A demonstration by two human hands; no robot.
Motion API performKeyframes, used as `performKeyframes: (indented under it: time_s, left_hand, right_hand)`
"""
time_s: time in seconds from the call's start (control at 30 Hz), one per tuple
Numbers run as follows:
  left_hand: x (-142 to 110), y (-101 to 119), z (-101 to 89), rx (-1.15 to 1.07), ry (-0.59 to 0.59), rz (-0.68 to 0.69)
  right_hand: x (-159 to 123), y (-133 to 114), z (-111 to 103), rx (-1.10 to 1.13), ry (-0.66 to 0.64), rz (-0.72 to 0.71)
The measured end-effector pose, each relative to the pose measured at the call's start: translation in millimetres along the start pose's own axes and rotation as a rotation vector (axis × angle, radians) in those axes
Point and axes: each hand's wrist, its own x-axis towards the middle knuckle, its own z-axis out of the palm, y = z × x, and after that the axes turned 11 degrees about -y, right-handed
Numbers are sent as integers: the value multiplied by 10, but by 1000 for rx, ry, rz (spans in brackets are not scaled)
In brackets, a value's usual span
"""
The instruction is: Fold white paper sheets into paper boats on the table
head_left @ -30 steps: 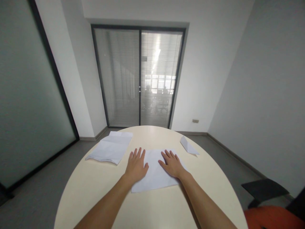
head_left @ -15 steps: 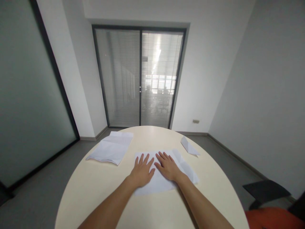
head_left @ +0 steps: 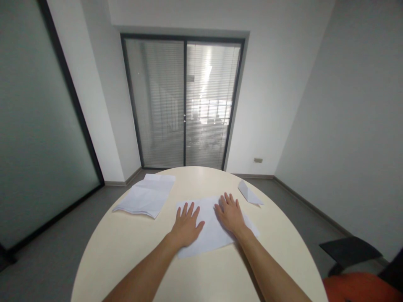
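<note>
Paper sheet (head_left: 209, 239), middle of table (head_left: 195, 281): being smoothed, I judge. Left hand (head_left: 186, 230): flat at its nine o'clock, fingers wide. Right hand (head_left: 231, 216): flat at two o'clock, fingers slightly parted. Neither grips. Further smoothing wants even pressure.

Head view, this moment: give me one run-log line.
left hand: spread on middle sheet | right hand: spread on same sheet | layered paper: farther left | folded paper: farther right

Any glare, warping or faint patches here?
Head view: bright glare streaks the right glass pane; same view, the dark frame widens toward the top, perhaps lens distortion; same view, the paper beneath the left hand and right hand looks pale with faint detail.
</note>
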Motion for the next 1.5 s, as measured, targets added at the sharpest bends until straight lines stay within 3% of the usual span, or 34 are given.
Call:
performKeyframes:
  time_s: [0.07,0.17,0.33,0.53,0.7,0.87,1.0,1.1,1.17,1.3,1.5]
  left_hand:
    - [18,3,19,4,24,-29]
    - [51,8,44,16,68,-143]
    - [89,16,73,36,90,-257]
    - [81,51,66,29,95,-292]
    - [54,95,34,37,113,-342]
    - [27,72,-4,51,131,-173]
    - [23,30,9,39,125,-63]
    - [28,12,33,32,108,-59]
    - [31,12,45,30,110,-78]
    - [21,46,40,30,119,-111]
    - [-35,153,-10,23,140,-189]
  right_hand:
    - [-62,-144,5,68,-30,-172]
    - [-154,-304,29,107,-177,-434]
    - [-139,-239,33,94,-280,-332]
    - [-1,-4,9,26,-225,-91]
    - [32,83,16,-5,-163,1]
    - [52,112,22,10,-81,-49]
    - [6,4,25,71,-43,-222]
    - [-67,-127,36,107,-133,-394]
    - [-103,-183,39,106,-230,-395]
    - [-87,-142,18,80,-277,-257]
    - [16,91,-6,28,-202,29]
